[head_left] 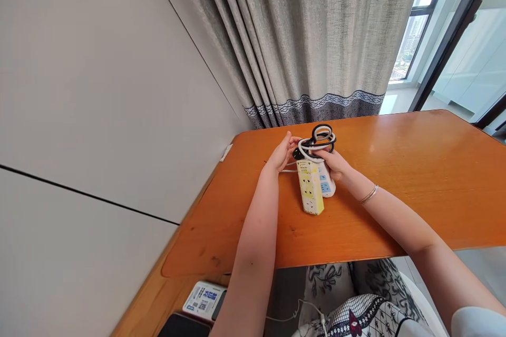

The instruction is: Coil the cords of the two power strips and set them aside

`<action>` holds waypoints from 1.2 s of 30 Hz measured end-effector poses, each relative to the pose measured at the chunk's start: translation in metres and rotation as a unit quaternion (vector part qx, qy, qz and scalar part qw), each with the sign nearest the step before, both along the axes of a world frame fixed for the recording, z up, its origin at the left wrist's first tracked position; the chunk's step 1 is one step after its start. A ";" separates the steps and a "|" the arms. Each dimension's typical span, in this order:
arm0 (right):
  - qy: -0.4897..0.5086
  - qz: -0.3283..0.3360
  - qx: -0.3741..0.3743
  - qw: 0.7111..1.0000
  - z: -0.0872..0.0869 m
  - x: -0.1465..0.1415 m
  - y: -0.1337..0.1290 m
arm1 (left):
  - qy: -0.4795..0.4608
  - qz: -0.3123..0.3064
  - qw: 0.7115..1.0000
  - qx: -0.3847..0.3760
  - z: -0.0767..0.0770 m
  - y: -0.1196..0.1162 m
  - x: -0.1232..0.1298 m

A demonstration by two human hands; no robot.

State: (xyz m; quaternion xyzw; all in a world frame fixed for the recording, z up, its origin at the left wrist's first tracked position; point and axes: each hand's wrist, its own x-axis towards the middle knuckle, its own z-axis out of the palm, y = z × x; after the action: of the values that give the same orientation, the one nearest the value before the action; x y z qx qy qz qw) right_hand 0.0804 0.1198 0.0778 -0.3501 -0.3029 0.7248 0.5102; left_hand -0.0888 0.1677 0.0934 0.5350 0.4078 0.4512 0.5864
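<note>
Cables [321, 139] coiled, hands [282, 154] hiding ends

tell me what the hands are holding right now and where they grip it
Both hands hold the coiled cords atop two power strips, yellow and white-blue: the left hand at the coil's left side, the right hand at its right.

Two power strips [314, 185] lie side by side on table [415, 195] w/ coiled cords [319, 140] behind. My left hand [282, 154] is left of cords, right hand [336, 163] right.
</note>
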 end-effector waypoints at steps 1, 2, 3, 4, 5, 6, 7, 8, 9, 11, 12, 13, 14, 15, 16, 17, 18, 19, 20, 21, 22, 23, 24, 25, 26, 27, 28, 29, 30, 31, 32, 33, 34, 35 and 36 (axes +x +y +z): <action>0.002 -0.010 -0.038 0.999 -0.002 0.000 0.007 | 0.017 -0.011 1.000 0.001 -0.002 0.000 -0.004; 0.002 -0.015 -0.071 0.997 -0.005 -0.001 0.014 | 0.031 -0.026 0.999 0.005 -0.004 -0.002 -0.008; 0.000 -0.017 -0.095 0.995 -0.007 -0.002 0.020 | 0.046 -0.044 0.998 0.011 -0.006 -0.003 -0.011; -0.003 -0.018 -0.108 0.994 -0.010 -0.004 0.026 | 0.067 -0.061 0.996 0.018 -0.008 -0.004 -0.013; -0.005 -0.018 -0.113 0.993 -0.013 -0.006 0.032 | 0.095 -0.077 0.992 0.022 -0.010 -0.006 -0.014; -0.005 -0.020 -0.119 0.993 -0.015 -0.009 0.036 | 0.127 -0.090 0.988 0.023 -0.012 -0.006 -0.015; -0.004 -0.024 -0.121 0.992 -0.018 -0.012 0.039 | 0.164 -0.099 0.981 0.022 -0.014 -0.007 -0.016; -0.003 -0.029 -0.121 0.992 -0.020 -0.016 0.041 | 0.201 -0.104 0.974 0.019 -0.016 -0.006 -0.016; -0.003 -0.035 -0.120 0.992 -0.022 -0.019 0.043 | 0.240 -0.102 0.965 0.014 -0.018 -0.005 -0.016; -0.005 -0.049 -0.114 0.992 -0.027 -0.026 0.045 | 0.308 -0.091 0.947 0.002 -0.020 0.000 -0.017; -0.009 -0.058 -0.111 0.992 -0.029 -0.029 0.045 | 0.334 -0.076 0.940 0.003 -0.021 0.002 -0.018; -0.015 -0.067 -0.110 0.992 -0.031 -0.030 0.046 | 0.356 -0.043 0.933 0.013 -0.022 0.005 -0.021; -0.023 -0.074 -0.111 0.991 -0.034 -0.032 0.046 | 0.382 0.005 0.924 0.030 -0.023 0.007 -0.024; -0.031 -0.080 -0.111 0.990 -0.036 -0.032 0.046 | 0.415 0.066 0.906 0.050 -0.024 0.009 -0.027; -0.041 -0.083 -0.111 0.989 -0.038 -0.032 0.046 | 0.457 0.130 0.877 0.069 -0.025 0.010 -0.031; -0.050 -0.085 -0.109 0.989 -0.039 -0.031 0.046 | 0.507 0.181 0.840 0.076 -0.028 0.011 -0.036; -0.059 -0.085 -0.106 0.989 -0.041 -0.030 0.046 | 0.557 0.208 0.801 0.071 -0.031 0.011 -0.039; -0.067 -0.084 -0.101 0.989 -0.042 -0.029 0.045 | 0.597 0.211 0.772 0.057 -0.034 0.010 -0.043; -0.074 -0.081 -0.095 0.989 -0.043 -0.028 0.045 | 0.625 0.198 0.754 0.043 -0.037 0.010 -0.045; -0.081 -0.078 -0.089 0.990 -0.044 -0.028 0.044 | 0.641 0.182 0.745 0.031 -0.039 0.009 -0.047; -0.086 -0.074 -0.083 0.990 -0.045 -0.028 0.045 | 0.648 0.171 0.741 0.024 -0.040 0.008 -0.048; -0.090 -0.070 -0.078 0.990 -0.046 -0.029 0.045 | 0.651 0.170 0.739 0.023 -0.039 0.008 -0.049; -0.094 -0.068 -0.073 0.991 -0.047 -0.030 0.046 | 0.653 0.176 0.736 0.024 -0.037 0.008 -0.049; -0.098 -0.067 -0.068 0.991 -0.048 -0.032 0.048 | 0.656 0.185 0.732 0.023 -0.034 0.008 -0.049; -0.101 -0.067 -0.063 0.991 -0.049 -0.035 0.050 | 0.660 0.192 0.727 0.020 -0.030 0.008 -0.049; -0.105 -0.066 -0.056 0.991 -0.050 -0.038 0.052 | 0.664 0.196 0.721 0.018 -0.026 0.008 -0.049; -0.108 -0.065 -0.049 0.991 -0.050 -0.041 0.054 | 0.670 0.197 0.716 0.014 -0.021 0.007 -0.049; -0.112 -0.062 -0.042 0.991 -0.051 -0.045 0.057 | 0.677 0.195 0.709 0.009 -0.017 0.007 -0.048; -0.116 -0.057 -0.034 0.991 -0.052 -0.050 0.059 | 0.684 0.188 0.705 0.002 -0.013 0.006 -0.048; -0.120 -0.052 -0.025 0.991 -0.052 -0.055 0.062 | 0.689 0.177 0.703 -0.007 -0.010 0.005 -0.047; -0.125 -0.045 -0.016 0.991 -0.053 -0.060 0.064 | 0.689 0.165 0.705 -0.016 -0.007 0.004 -0.046; -0.130 -0.037 -0.007 0.991 -0.053 -0.066 0.065 | 0.688 0.152 0.709 -0.025 -0.004 0.004 -0.045; -0.134 -0.026 0.003 0.991 -0.053 -0.073 0.067 | 0.684 0.138 0.716 -0.032 -0.002 0.003 -0.043; -0.138 -0.010 0.012 0.990 -0.053 -0.079 0.068 | 0.677 0.124 0.725 -0.038 -0.001 0.002 -0.041; -0.140 0.007 0.022 0.990 -0.053 -0.086 0.069 | 0.668 0.112 0.734 -0.041 0.001 0.001 -0.040</action>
State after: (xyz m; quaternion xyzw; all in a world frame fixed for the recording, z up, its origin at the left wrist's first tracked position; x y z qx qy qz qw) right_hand -0.0055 0.1884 0.0244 -0.4343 -0.3898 0.6657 0.4651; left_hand -0.1286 0.1689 0.0947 0.6246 0.7698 0.0225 0.1294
